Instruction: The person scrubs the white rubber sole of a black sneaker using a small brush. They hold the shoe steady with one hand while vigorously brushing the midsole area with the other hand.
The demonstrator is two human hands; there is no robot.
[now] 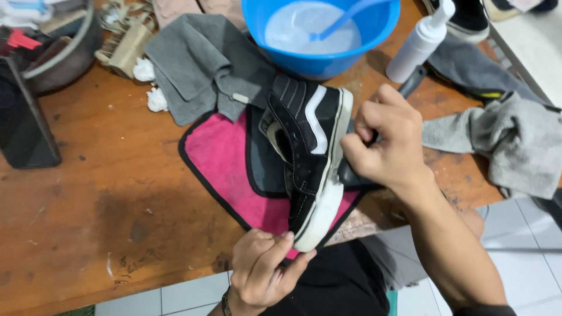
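A black high-top sneaker (308, 152) with a white stripe and white sole lies on its side over a pink cloth (225, 164) edged in black. My left hand (263, 269) grips the shoe's toe end at the table's near edge. My right hand (389, 143) is closed around a dark-handled tool whose handle (413, 82) sticks out past my fingers, and it presses against the white sole edge on the shoe's right side. What the tool's working end looks like is hidden by my fingers.
A blue bowl (374, 29) of cloudy liquid with a blue handle in it stands behind the shoe. A white pump bottle (418, 44), grey cloths (202, 64) (515, 140), a wooden brush (126, 44), another shoe (468, 17) and a dark container (55, 55) lie on the wooden table (117, 199).
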